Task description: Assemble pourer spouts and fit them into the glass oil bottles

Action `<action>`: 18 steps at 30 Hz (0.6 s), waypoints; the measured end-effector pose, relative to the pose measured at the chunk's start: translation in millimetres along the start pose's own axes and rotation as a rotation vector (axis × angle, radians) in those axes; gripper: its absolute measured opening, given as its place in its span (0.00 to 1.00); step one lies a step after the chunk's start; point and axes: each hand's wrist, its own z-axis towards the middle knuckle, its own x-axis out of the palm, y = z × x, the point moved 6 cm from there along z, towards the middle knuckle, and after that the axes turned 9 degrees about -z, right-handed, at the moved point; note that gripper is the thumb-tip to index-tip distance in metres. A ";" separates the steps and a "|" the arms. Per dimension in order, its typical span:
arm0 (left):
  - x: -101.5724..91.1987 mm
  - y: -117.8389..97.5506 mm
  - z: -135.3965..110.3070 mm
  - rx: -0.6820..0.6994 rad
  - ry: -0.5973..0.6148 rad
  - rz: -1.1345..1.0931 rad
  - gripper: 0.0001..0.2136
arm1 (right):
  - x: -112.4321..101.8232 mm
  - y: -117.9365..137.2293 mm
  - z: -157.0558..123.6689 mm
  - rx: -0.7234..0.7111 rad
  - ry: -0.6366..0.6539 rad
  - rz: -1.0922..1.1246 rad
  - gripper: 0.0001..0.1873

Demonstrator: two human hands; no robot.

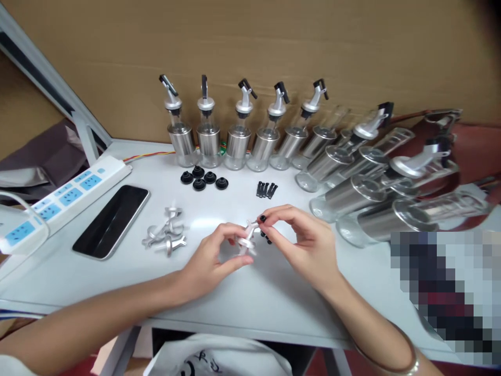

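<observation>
Over the front middle of the table, my left hand (219, 253) is closed on a silver-grey pourer spout (246, 242), held between thumb and fingers. My right hand (303, 240) pinches a small black part (262, 218) at the spout's upper tip. Whether that part touches the spout is hard to tell. More loose silver spouts (168, 232) lie in a pile to the left. Several black ribbed stoppers (199, 184) and a row of thin black levers (266, 189) rest farther back. A few tiny black pieces (268, 239) show partly behind my right fingers.
Glass bottles with steel sleeves, some with pourers fitted (238, 141), line the back and right (354, 196). A phone (112, 222) and a white power strip (64, 201) lie at the left. A cardboard wall (250, 42) stands behind. The right corner is pixelated.
</observation>
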 end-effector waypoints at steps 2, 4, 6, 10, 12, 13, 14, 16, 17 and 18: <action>-0.1 -1.0 1.1 0.001 -0.004 -0.008 0.12 | -1.2 -3.8 -1.1 0.051 -0.036 0.018 0.11; -0.6 -0.3 2.6 -0.014 -0.017 -0.031 0.12 | -2.8 -3.9 -0.2 0.043 -0.050 -0.020 0.13; -1.5 1.4 3.9 -0.037 -0.033 -0.060 0.12 | -3.3 -2.0 2.1 0.003 -0.033 -0.087 0.13; -0.5 3.5 4.7 -0.087 -0.015 -0.109 0.12 | -4.3 -8.6 2.1 0.072 -0.018 -0.114 0.08; 1.2 2.7 4.5 -0.094 0.016 -0.126 0.12 | -3.8 -13.5 -1.7 0.131 -0.022 -0.095 0.07; 1.8 1.6 4.6 -0.087 0.028 -0.129 0.13 | -3.2 -14.8 -3.8 0.146 -0.023 -0.087 0.06; 2.2 0.1 4.8 -0.070 0.037 -0.127 0.13 | -2.6 -15.3 -5.7 0.153 -0.023 -0.078 0.07; 2.7 -2.7 5.5 -0.038 0.051 -0.113 0.13 | -0.8 -14.3 -8.2 0.151 -0.014 -0.050 0.07; 2.9 -3.7 5.9 -0.024 0.055 -0.106 0.14 | 0.2 -13.3 -8.7 0.150 -0.006 -0.026 0.07; 3.1 -4.5 6.2 -0.013 0.061 -0.101 0.14 | 0.9 -12.3 -8.7 0.150 0.000 -0.002 0.07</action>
